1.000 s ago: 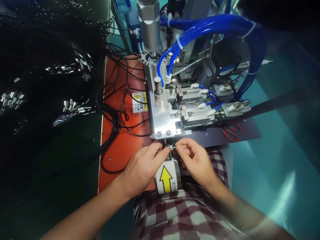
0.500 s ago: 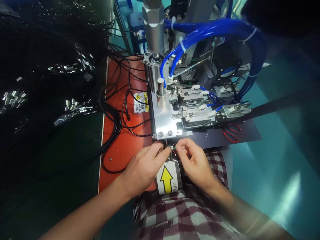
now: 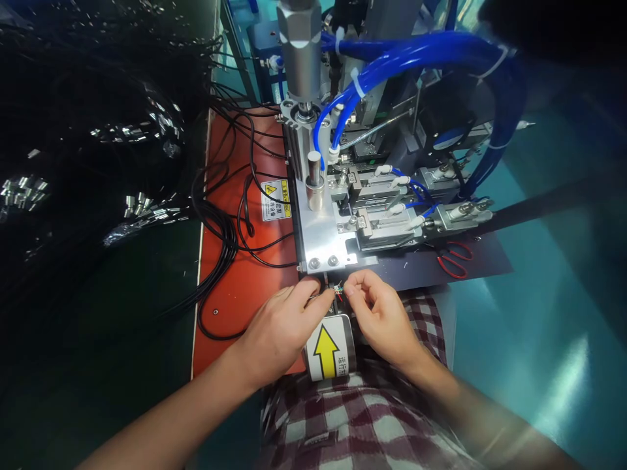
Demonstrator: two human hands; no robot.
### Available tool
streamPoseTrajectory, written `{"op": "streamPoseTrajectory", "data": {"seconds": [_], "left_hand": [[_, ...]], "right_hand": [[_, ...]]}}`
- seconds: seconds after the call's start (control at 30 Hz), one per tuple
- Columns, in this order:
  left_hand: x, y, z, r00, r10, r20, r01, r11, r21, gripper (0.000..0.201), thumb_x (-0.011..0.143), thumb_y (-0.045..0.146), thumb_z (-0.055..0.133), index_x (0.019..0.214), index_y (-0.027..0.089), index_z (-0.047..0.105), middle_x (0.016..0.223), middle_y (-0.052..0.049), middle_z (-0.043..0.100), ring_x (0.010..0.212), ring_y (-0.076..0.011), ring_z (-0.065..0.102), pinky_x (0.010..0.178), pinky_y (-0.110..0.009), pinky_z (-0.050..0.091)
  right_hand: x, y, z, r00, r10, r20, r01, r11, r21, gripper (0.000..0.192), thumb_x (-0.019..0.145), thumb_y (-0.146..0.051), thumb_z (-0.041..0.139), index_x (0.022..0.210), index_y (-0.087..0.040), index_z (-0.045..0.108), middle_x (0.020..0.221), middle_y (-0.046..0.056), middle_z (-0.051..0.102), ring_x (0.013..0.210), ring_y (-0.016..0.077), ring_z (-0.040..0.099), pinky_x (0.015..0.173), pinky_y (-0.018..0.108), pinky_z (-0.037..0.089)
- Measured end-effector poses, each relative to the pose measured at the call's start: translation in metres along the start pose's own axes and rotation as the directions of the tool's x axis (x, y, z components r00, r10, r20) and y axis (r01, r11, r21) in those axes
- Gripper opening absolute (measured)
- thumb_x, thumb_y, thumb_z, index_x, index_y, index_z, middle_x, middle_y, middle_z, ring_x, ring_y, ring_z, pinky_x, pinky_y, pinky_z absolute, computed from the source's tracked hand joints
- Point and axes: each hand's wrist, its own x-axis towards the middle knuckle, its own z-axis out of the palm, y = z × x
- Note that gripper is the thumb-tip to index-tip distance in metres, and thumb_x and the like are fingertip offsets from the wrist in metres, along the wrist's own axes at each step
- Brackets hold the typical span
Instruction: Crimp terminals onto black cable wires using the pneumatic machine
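Thin coloured wires [image 3: 338, 292], with white, red and green strands showing, poke out between my two hands just in front of the machine's metal plate. My left hand [image 3: 289, 313] is closed, its thumb and forefinger pinched at the left side of these wires. From the right, my right hand [image 3: 379, 310] has thumb and fingertips pressed together by the strand ends; what sits inside that pinch is too small to make out. Below the fingers is a white label with a yellow arrow [image 3: 326, 349] on a rounded part of the machine.
The machine [image 3: 318, 238] with blue air hoses [image 3: 416, 55] rises ahead. Black cables [image 3: 223, 235] lie coiled on the red surface [image 3: 259, 294] at left, beside a dark heap of cables with shiny metal ends [image 3: 29, 196]. Red-handled scissors [image 3: 454, 260] lie at right.
Both hands keep practically the same place and pinch. The strands between the fingertips have shifted very slightly; the view has moved a little.
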Motion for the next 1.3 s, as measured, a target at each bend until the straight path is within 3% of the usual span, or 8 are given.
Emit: {"op": "streamPoseTrajectory", "data": {"seconds": [0.13, 0.3, 0.43, 0.67, 0.87, 1.03, 1.2, 1.3], "left_hand": [[-0.001, 0.000, 0.001, 1.000, 0.006, -0.001, -0.006, 1.000, 0.007, 0.031, 0.093, 0.009, 0.033, 0.109, 0.005, 0.059, 0.084, -0.012, 0.059, 0.074, -0.0210, 0.061, 0.060, -0.032, 0.056], [-0.002, 0.000, 0.002, 1.000, 0.000, 0.008, 0.000, 1.000, 0.004, 0.031, 0.093, 0.008, 0.033, 0.109, 0.006, 0.059, 0.085, -0.011, 0.059, 0.073, -0.0203, 0.061, 0.060, -0.031, 0.055], [-0.001, -0.001, 0.002, 1.000, -0.011, 0.017, 0.011, 1.000, 0.012, 0.031, 0.093, 0.009, 0.033, 0.108, 0.007, 0.060, 0.085, -0.011, 0.059, 0.072, -0.0204, 0.061, 0.059, -0.031, 0.055], [-0.003, -0.001, 0.004, 1.000, -0.004, 0.011, 0.004, 1.000, 0.011, 0.032, 0.093, 0.009, 0.033, 0.110, 0.007, 0.059, 0.086, -0.012, 0.059, 0.074, -0.0210, 0.061, 0.060, -0.032, 0.056], [-0.004, 0.000, 0.002, 1.000, -0.004, 0.008, 0.004, 1.000, -0.001, 0.031, 0.093, 0.009, 0.032, 0.110, 0.007, 0.058, 0.086, -0.011, 0.059, 0.074, -0.0206, 0.061, 0.061, -0.031, 0.056], [-0.004, 0.000, 0.001, 0.999, -0.007, 0.042, 0.007, 1.000, -0.014, 0.031, 0.092, 0.008, 0.033, 0.111, 0.006, 0.057, 0.088, -0.011, 0.058, 0.076, -0.0210, 0.061, 0.063, -0.032, 0.056], [-0.002, 0.000, 0.000, 0.998, -0.021, 0.064, 0.024, 0.999, -0.035, 0.029, 0.092, 0.008, 0.035, 0.109, 0.007, 0.058, 0.089, -0.011, 0.059, 0.075, -0.0212, 0.061, 0.063, -0.032, 0.056], [-0.003, 0.000, 0.001, 0.997, -0.038, 0.074, 0.041, 0.998, -0.042, 0.028, 0.092, 0.009, 0.036, 0.109, 0.008, 0.057, 0.089, -0.011, 0.059, 0.074, -0.0208, 0.060, 0.062, -0.032, 0.056]], "right_hand": [[-0.001, -0.001, -0.002, 0.999, 0.042, -0.018, -0.042, 0.998, -0.037, 0.013, 0.090, -0.027, 0.047, 0.080, -0.020, 0.053, 0.068, -0.001, 0.055, 0.058, 0.0132, 0.050, 0.054, 0.025, 0.038], [0.003, -0.008, -0.003, 0.994, 0.109, 0.001, -0.108, 0.990, 0.088, 0.015, 0.086, -0.031, 0.052, 0.086, -0.018, 0.059, 0.058, -0.003, 0.051, 0.049, 0.0118, 0.045, 0.047, 0.023, 0.036], [0.004, -0.007, 0.004, 0.997, 0.050, -0.051, -0.044, 0.991, 0.126, 0.013, 0.086, -0.029, 0.053, 0.081, -0.017, 0.058, 0.057, -0.004, 0.048, 0.048, 0.0102, 0.042, 0.046, 0.023, 0.034], [-0.001, 0.000, 0.006, 0.990, -0.096, -0.104, 0.098, 0.995, 0.013, 0.009, 0.088, -0.023, 0.052, 0.082, -0.018, 0.057, 0.068, -0.001, 0.058, 0.055, 0.0115, 0.049, 0.055, 0.024, 0.040], [0.004, -0.003, 0.007, 0.990, 0.136, -0.025, -0.126, 0.963, 0.239, 0.016, 0.087, -0.029, 0.051, 0.074, -0.018, 0.054, 0.057, -0.005, 0.048, 0.048, 0.0096, 0.042, 0.045, 0.021, 0.034], [0.004, 0.000, 0.002, 0.928, 0.325, 0.185, -0.373, 0.827, 0.421, 0.028, 0.081, -0.043, 0.059, 0.069, -0.019, 0.053, 0.051, -0.007, 0.044, 0.037, 0.0068, 0.032, 0.035, 0.021, 0.023], [-0.007, -0.006, 0.004, 0.896, 0.387, 0.216, -0.442, 0.744, 0.502, 0.036, 0.071, -0.053, 0.066, 0.073, -0.017, 0.059, 0.050, -0.006, 0.044, 0.039, 0.0069, 0.031, 0.035, 0.021, 0.022], [-0.012, -0.007, 0.009, 0.928, 0.354, 0.118, -0.369, 0.818, 0.441, 0.032, 0.073, -0.048, 0.067, 0.074, -0.016, 0.062, 0.051, -0.004, 0.047, 0.042, 0.0083, 0.035, 0.038, 0.022, 0.026]]}}
